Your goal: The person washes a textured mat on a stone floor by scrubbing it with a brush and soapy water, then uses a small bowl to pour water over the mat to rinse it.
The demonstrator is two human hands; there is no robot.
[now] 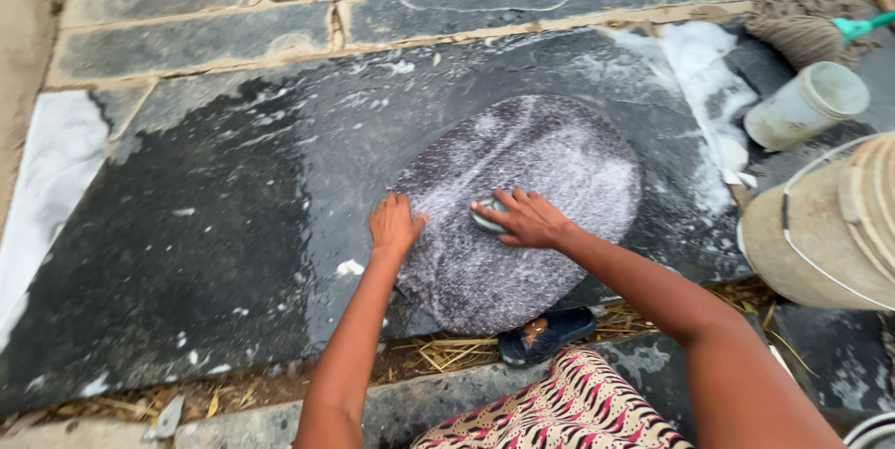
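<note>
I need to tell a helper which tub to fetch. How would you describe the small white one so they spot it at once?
Start at the wet dark stone slab with the soapy round mat. Beyond the slab's far right corner, a small white tub lies tipped on its side. It sits between the mop and the much bigger tan bucket.

One soapy round mat (522, 216), one brush (488, 218), two hands (392, 228) (528, 218), one bucket (820, 234), one tub (806, 104), one mop (802, 25), one sandal (545, 334).

A round grey speckled mat (522, 216), wet and filmed with white soap suds, lies flat on the dark wet stone slab, and a small pale scrub brush (488, 217) rests on the mat's middle, mostly covered by a hand.
</note>
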